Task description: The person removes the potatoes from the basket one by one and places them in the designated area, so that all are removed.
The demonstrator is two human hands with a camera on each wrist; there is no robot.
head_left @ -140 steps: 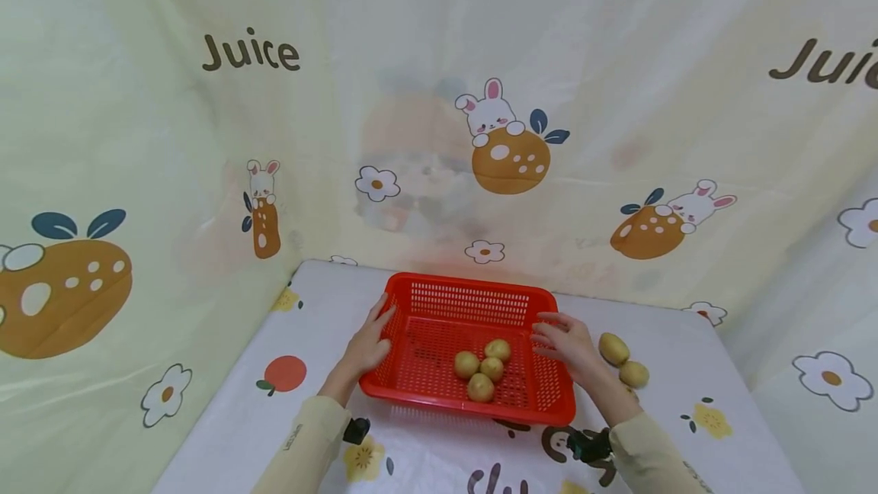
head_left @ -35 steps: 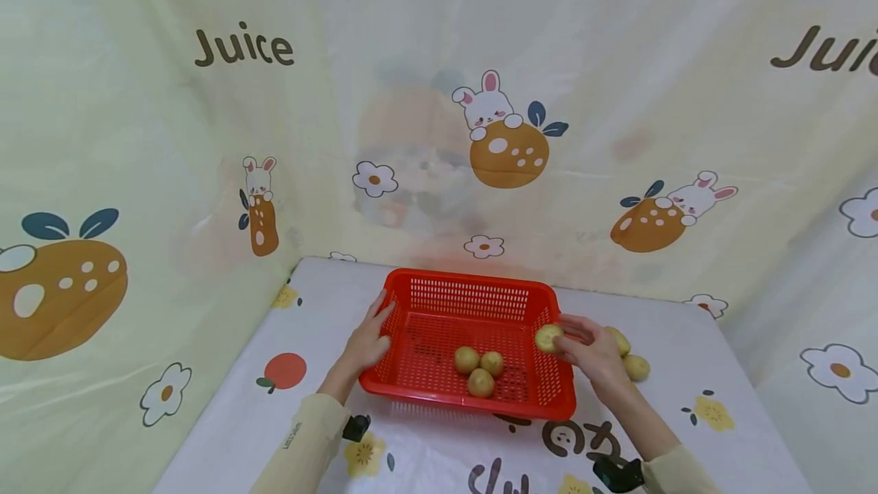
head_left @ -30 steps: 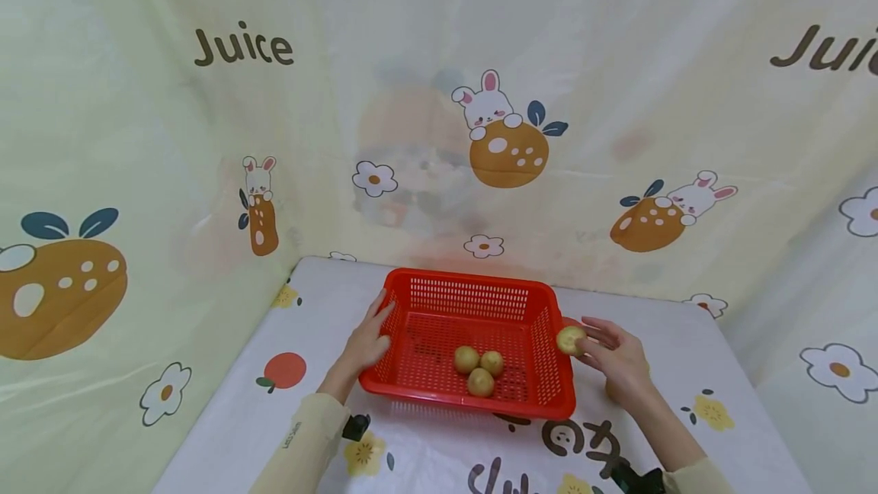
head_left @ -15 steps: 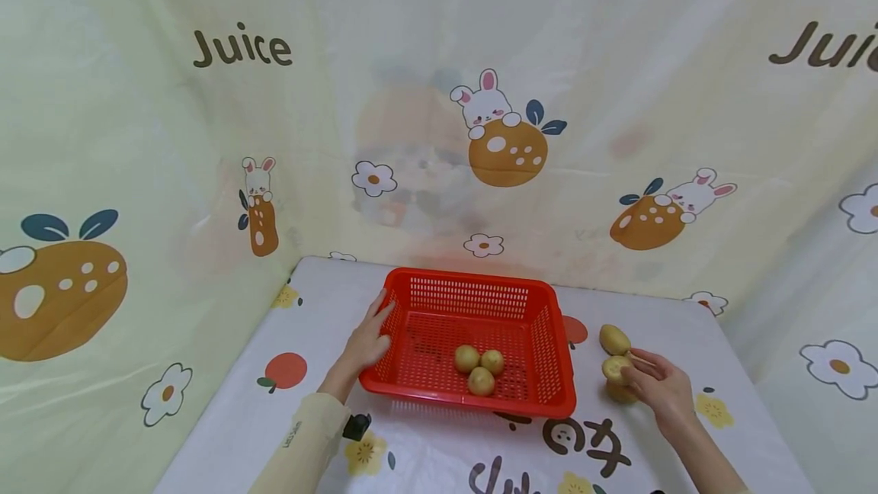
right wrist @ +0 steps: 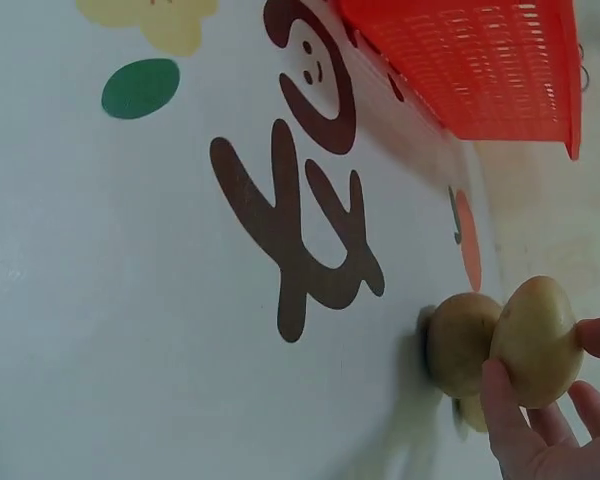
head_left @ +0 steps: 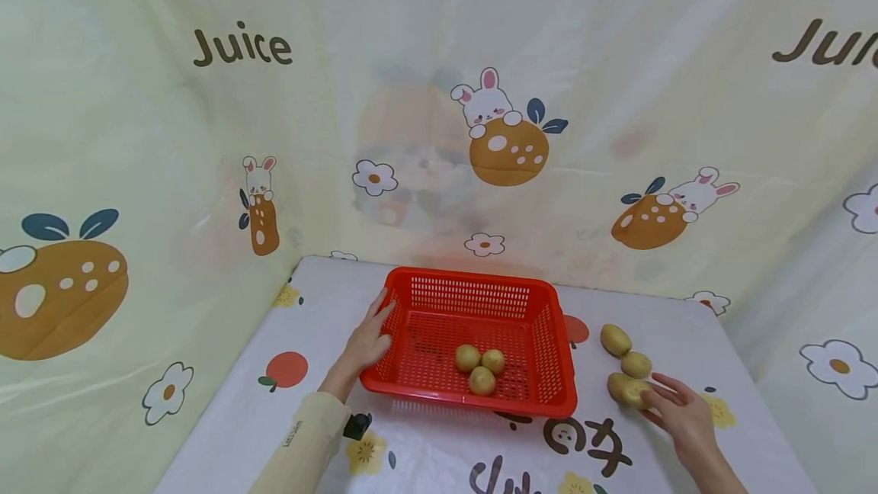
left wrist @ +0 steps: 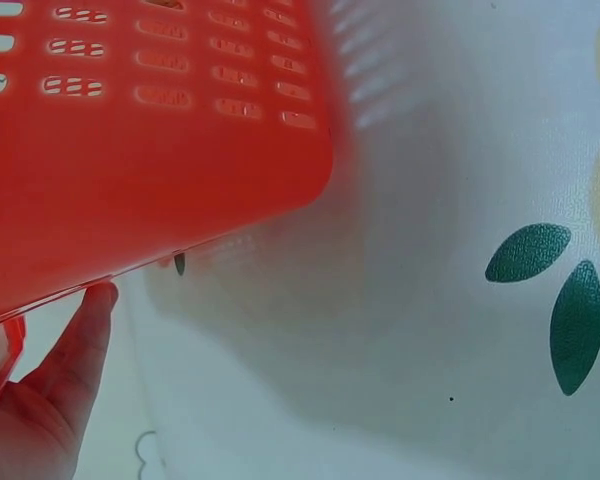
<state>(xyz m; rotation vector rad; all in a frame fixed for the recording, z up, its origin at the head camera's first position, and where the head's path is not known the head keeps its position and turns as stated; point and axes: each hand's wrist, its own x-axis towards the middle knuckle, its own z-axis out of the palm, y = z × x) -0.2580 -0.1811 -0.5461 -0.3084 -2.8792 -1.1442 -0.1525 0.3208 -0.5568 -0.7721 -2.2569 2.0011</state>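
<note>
My left hand (head_left: 363, 343) holds the left rim of a red plastic basket (head_left: 473, 406); in the left wrist view its finger (left wrist: 88, 325) touches the wall just under the edge. Three round potatoes (head_left: 482, 381) sit together in the basket, right of its middle. On the right side of the table, my right hand (head_left: 682, 412) pinches a pale potato (right wrist: 535, 345) between thumb and fingertips. It overlaps a browner potato (head_left: 618, 384) lying on the cloth. Two more potatoes, one oval (head_left: 616, 340) and one rounder (head_left: 636, 365), lie just behind.
A white printed cloth covers the table (head_left: 329, 280). Patterned curtain sheets (head_left: 425, 235) rise along its back and both sides. The basket's right wall (head_left: 552, 360) stands between its potatoes and those on the table.
One of the potatoes in the basket was lifted out over the right rim by my right hand. It moved right and toward me, down beside the table potatoes. My left hand stayed at the basket.
</note>
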